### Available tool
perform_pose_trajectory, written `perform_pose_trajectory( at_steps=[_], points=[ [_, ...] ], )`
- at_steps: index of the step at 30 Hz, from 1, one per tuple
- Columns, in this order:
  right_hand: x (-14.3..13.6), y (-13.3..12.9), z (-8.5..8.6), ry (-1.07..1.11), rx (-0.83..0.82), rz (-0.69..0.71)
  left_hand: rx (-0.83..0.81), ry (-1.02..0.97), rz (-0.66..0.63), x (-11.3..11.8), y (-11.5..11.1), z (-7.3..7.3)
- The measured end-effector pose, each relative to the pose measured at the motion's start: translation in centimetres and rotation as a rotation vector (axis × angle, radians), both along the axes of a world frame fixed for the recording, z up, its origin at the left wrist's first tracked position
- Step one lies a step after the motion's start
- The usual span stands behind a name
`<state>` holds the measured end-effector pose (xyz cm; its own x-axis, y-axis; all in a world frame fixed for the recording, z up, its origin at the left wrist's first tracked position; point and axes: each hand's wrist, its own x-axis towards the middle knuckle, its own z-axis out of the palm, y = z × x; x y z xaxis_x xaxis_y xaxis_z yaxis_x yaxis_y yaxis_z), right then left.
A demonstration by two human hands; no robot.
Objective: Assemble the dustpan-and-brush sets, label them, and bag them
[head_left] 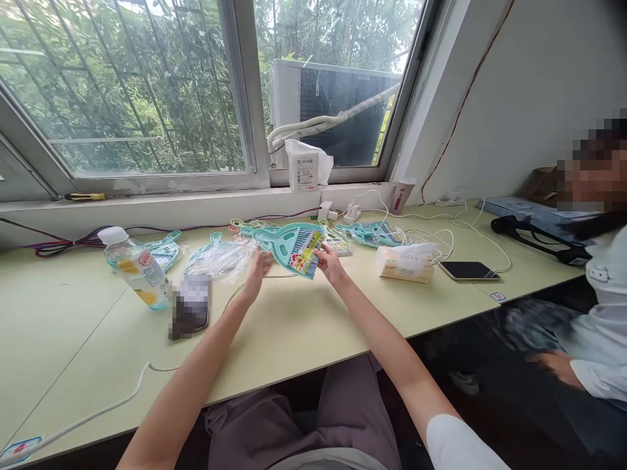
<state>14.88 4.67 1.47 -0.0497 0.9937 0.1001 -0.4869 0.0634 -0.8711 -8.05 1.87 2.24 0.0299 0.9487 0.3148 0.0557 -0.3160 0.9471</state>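
A teal mini dustpan-and-brush set (294, 248) with a colourful label card is held above the table, its handle pointing left. My right hand (330, 264) pinches it by its right edge, thumb and fingers closed. Just left of the dustpan, my left hand (261, 269) has curled fingers, somewhat blurred; what they hold, if anything, is hidden. Clear plastic wrapping (228, 256) lies right beside my left hand, over more teal dustpans. Another teal set (166, 250) lies farther left, and several more sets (375, 234) are piled to the right near the wall.
A drink bottle (134, 267) and a phone (191, 303) are on the left. On the right are a tissue pack (405, 262), a second phone (470, 271) and white cables. A tissue box (304, 171) stands on the sill. A person (605, 294) sits at the right.
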Motion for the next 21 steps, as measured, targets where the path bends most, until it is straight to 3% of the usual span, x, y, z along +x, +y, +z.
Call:
perform_pose_trajectory(
  at_steps=[1,3,7,9,12,14,17,21],
  points=[
    [-0.4,-0.2,0.1,-0.004,-0.003,0.030,-0.095,-0.073,-0.148,1.0,-0.2,-0.4],
    [-1.0,-0.5,0.1,-0.075,-0.006,0.083,-0.215,-0.196,-0.177,2.1,-0.3,-1.3],
    [-0.9,-0.1,-0.1,-0.364,-0.042,0.092,-0.249,-0.267,0.085,1.1,0.7,-3.2],
    [-0.1,0.5,-0.3,-0.455,-0.068,-0.044,-0.185,-0.257,0.182,0.0,1.5,-3.5],
    [2.0,1.5,-0.5,-0.361,-0.171,-0.380,-0.094,-0.233,0.250,-0.8,2.1,-3.3],
    [3.7,2.0,-0.4,-0.250,-0.246,-0.524,-0.085,-0.208,0.226,-0.6,1.7,-3.0],
    [4.8,2.3,-0.2,-0.238,-0.262,-0.562,-0.109,-0.124,0.123,0.6,0.7,-2.6],
    [2.3,1.1,0.0,-0.361,-0.162,-0.508,-0.127,0.013,-0.046,2.4,-0.7,-2.5]
  ],
)
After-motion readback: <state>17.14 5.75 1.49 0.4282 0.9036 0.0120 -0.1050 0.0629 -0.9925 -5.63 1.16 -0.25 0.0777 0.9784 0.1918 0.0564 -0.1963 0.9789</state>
